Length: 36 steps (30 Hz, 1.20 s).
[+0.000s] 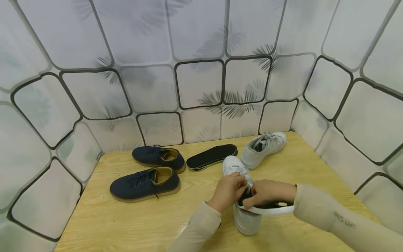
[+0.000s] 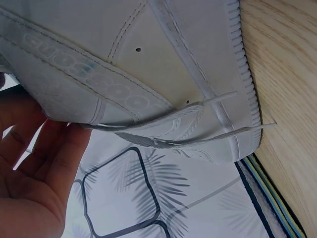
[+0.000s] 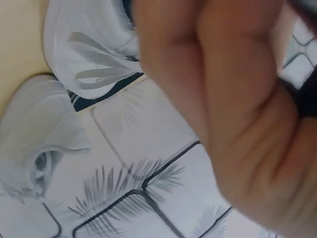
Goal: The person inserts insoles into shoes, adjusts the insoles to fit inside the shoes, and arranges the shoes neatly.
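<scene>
A white sneaker [image 1: 247, 221] stands on the table, toe away from me. My left hand [image 1: 228, 190] grips it at the opening, beside the laces; loose lace ends [image 2: 198, 136] hang down its side in the left wrist view. My right hand [image 1: 267, 192] holds a black insole [image 1: 267, 210] with a white edge over the sneaker's opening. The insole's front end lies at the opening, and its rear juts out to the right under the hand. In the right wrist view my curled fingers [image 3: 233, 99] hide most of the insole.
The other white sneaker [image 1: 266, 148] stands behind, to the right. A stacked pair of black insoles [image 1: 212, 156] lies at the back middle. Two navy lace-up shoes [image 1: 141, 183] sit at the left of the wooden table [image 1: 126, 224]. Patterned cloth walls [image 1: 201, 84] enclose the back and sides.
</scene>
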Each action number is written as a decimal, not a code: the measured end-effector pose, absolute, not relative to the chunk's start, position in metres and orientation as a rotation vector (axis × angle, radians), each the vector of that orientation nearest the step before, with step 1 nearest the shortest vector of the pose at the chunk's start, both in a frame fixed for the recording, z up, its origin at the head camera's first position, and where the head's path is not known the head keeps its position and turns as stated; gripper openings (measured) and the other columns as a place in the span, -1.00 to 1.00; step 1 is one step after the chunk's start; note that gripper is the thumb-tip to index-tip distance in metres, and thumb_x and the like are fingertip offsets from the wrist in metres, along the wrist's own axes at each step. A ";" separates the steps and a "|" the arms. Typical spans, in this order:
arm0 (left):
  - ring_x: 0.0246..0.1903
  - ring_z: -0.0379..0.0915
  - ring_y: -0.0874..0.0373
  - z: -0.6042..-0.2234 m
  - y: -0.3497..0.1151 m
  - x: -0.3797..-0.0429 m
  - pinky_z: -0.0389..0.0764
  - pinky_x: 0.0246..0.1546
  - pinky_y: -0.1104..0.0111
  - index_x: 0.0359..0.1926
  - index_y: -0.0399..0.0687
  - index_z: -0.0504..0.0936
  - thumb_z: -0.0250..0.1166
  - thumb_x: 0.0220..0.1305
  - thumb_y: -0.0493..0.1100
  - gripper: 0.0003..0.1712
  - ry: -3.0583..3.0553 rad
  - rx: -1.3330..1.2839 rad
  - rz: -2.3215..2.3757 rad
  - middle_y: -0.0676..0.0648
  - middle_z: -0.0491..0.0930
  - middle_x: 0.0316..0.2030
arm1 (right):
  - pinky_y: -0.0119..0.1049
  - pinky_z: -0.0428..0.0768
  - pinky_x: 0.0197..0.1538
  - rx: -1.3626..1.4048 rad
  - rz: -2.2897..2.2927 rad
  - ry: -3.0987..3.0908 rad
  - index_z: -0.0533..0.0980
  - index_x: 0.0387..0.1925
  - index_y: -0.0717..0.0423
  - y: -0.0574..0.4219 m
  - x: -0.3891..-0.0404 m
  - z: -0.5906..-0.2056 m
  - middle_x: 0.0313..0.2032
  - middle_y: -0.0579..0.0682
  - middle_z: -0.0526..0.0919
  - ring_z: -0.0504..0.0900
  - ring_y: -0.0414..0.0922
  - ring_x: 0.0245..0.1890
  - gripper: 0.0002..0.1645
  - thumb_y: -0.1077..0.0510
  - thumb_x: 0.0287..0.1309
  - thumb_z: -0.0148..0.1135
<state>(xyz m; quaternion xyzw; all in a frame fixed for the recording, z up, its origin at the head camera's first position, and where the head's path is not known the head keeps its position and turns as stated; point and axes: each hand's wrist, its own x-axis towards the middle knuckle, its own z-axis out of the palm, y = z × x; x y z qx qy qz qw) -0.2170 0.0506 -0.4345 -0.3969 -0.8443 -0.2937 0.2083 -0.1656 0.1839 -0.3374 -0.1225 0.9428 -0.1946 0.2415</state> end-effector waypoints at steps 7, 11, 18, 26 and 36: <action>-0.62 0.21 0.43 -0.436 0.051 -0.217 0.24 -0.59 0.67 -0.59 0.02 0.54 0.36 -0.10 -0.24 -0.86 -2.330 -1.095 -0.832 0.15 0.38 -0.59 | -0.47 0.18 -0.69 -0.568 -0.675 2.681 0.36 -0.91 0.03 0.191 -0.159 -0.337 -0.86 -0.30 0.23 0.18 -0.34 -0.80 -0.72 0.19 -0.25 0.17; -0.63 0.20 0.42 -0.436 0.049 -0.218 0.24 -0.59 0.67 -0.60 0.02 0.53 0.36 -0.11 -0.25 -0.86 -2.321 -1.084 -0.837 0.15 0.37 -0.60 | -0.51 0.03 -0.74 -0.572 -0.638 2.721 0.20 -0.98 -0.03 0.185 -0.164 -0.341 -0.90 -0.31 0.08 0.03 -0.38 -0.86 -0.57 0.24 -0.28 0.18; -0.61 0.25 0.45 -0.439 0.050 -0.218 0.27 -0.57 0.68 -0.61 0.06 0.54 0.36 -0.11 -0.24 -0.85 -2.321 -1.102 -0.838 0.17 0.40 -0.59 | -0.53 -0.02 -0.73 -0.649 -0.562 2.745 0.15 -0.98 0.00 0.179 -0.176 -0.352 -0.90 -0.30 0.02 0.01 -0.39 -0.86 -0.53 0.23 -0.24 0.19; -0.59 0.24 0.42 -0.438 0.051 -0.217 0.28 -0.55 0.67 -0.59 0.06 0.52 0.36 -0.10 -0.22 -0.84 -2.344 -1.102 -0.821 0.17 0.40 -0.57 | -0.49 0.06 -0.69 -0.717 -0.533 2.843 0.17 -0.91 0.00 0.174 -0.181 -0.363 -0.84 -0.28 0.07 0.09 -0.33 -0.80 -0.61 0.27 -0.38 0.21; -0.56 0.25 0.42 -0.437 0.048 -0.219 0.30 -0.52 0.66 -0.52 0.03 0.56 0.35 -0.13 -0.26 -0.87 -2.364 -1.143 -0.836 0.17 0.43 -0.52 | -0.40 0.22 -0.67 -0.859 -0.481 3.097 0.28 -0.84 0.03 0.178 -0.180 -0.385 -0.78 -0.20 0.25 0.20 -0.26 -0.74 -0.73 0.25 -0.47 0.24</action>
